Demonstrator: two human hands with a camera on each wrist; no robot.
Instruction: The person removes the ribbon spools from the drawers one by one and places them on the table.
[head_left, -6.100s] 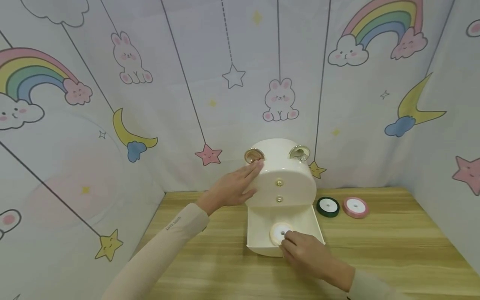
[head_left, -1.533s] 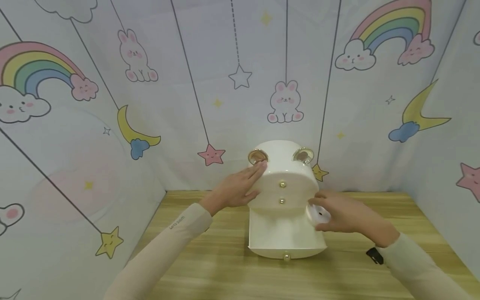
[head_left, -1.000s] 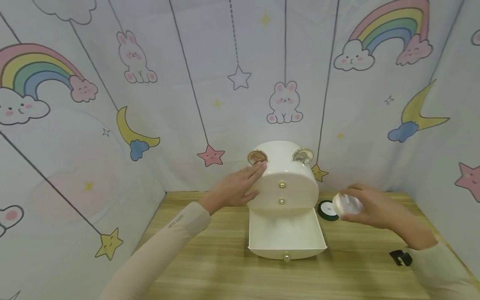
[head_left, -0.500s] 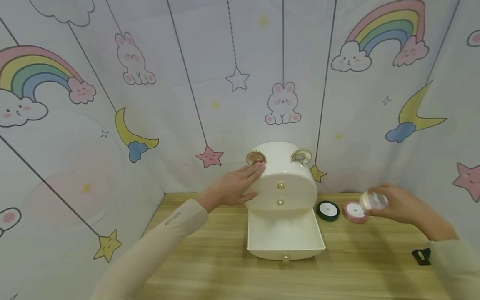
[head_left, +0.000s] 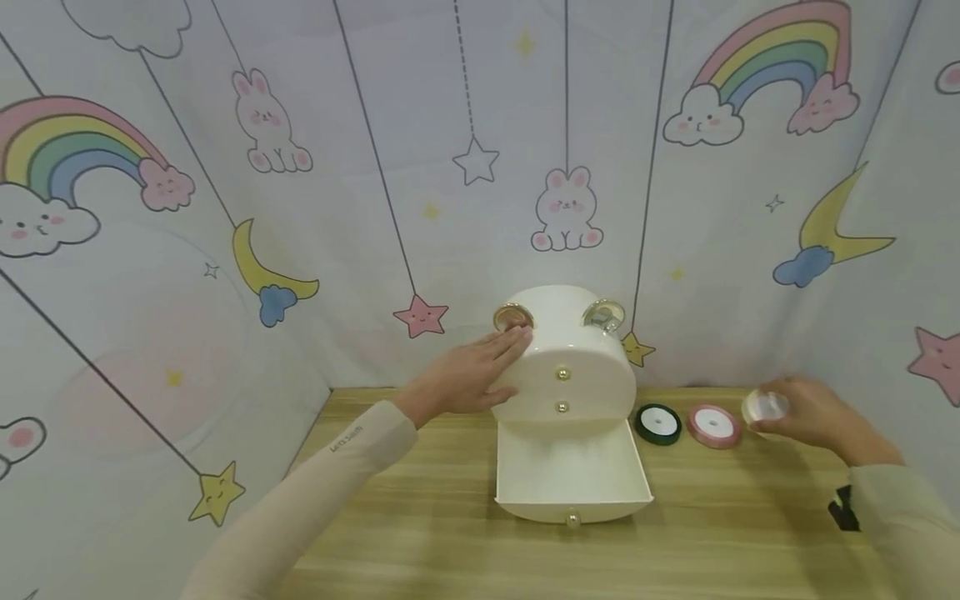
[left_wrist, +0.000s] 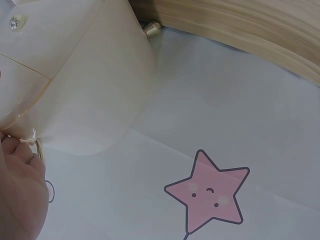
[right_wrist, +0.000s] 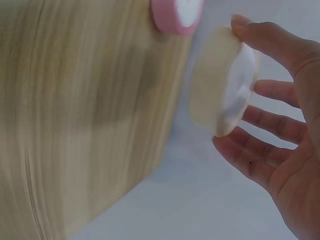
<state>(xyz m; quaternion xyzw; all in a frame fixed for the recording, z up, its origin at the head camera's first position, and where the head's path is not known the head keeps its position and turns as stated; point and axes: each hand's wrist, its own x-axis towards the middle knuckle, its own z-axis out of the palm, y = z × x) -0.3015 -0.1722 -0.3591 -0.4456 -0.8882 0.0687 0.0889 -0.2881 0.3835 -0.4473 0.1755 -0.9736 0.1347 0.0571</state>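
Observation:
My right hand grips a cream ribbon spool by its edge, above the table's right side. In the right wrist view the spool is tilted, held between thumb and fingers. My left hand, fingers straight, rests on the upper left of a white drawer box by its gold left ear. The bottom drawer is pulled out, with nothing inside. A green ribbon spool and a pink ribbon spool lie flat right of the box.
The wood-patterned table meets a printed cloth backdrop behind the box, with cloth walls at both sides. Two gold knobs sit on the box's front, and another knob on the open drawer.
My right hand took the cream ribbon spool out of the drawer and carried it right, past the green and pink spools. My left hand has stayed on the box.

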